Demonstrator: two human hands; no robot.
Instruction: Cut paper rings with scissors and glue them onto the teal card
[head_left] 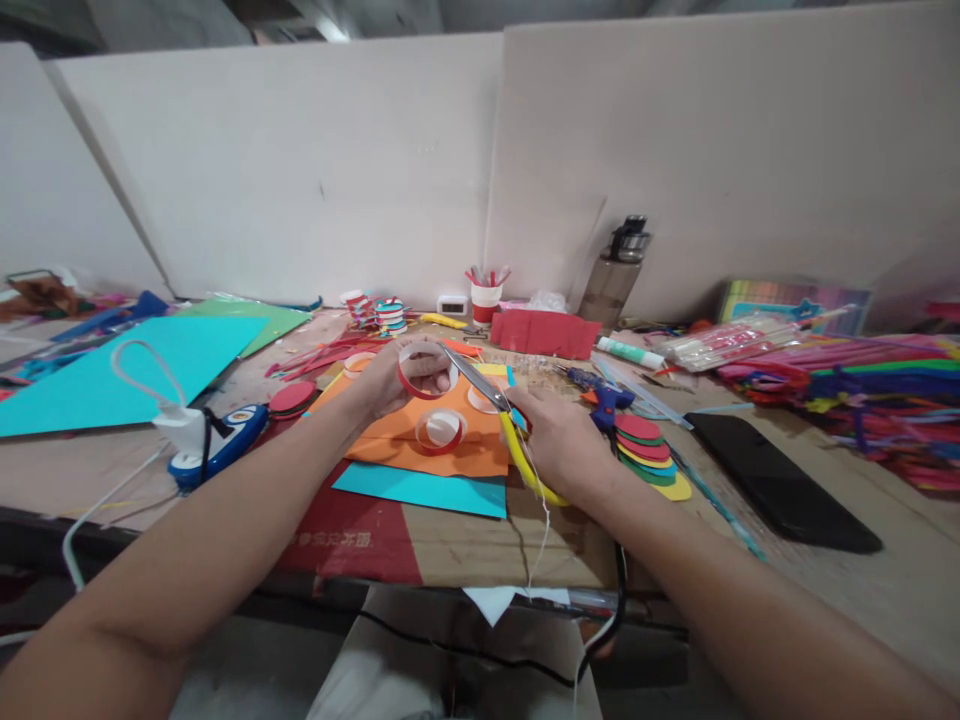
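My left hand (390, 385) pinches a red paper ring (415, 390) with a white inner side, held above the orange sheet (375, 445). Yellow-handled scissors (517, 455) sit in my right hand (559, 435), their blades pointing up and left against the ring's right edge. Whether the blades touch the paper I cannot tell. Below the held ring, another red and white paper ring (442, 443) rests on the orange sheet. A blue sheet (427, 490) sticks out from under the orange one. A thin white string dangles by the scissor handles.
Colored paper ovals (645, 455) and a blue glue gun (606, 403) lie right of my hand, near a black phone (780, 480). A bottle (611, 285) and a cup (486, 303) stand at the back. On the left are a power strip (221, 445) and a large blue sheet (142, 365).
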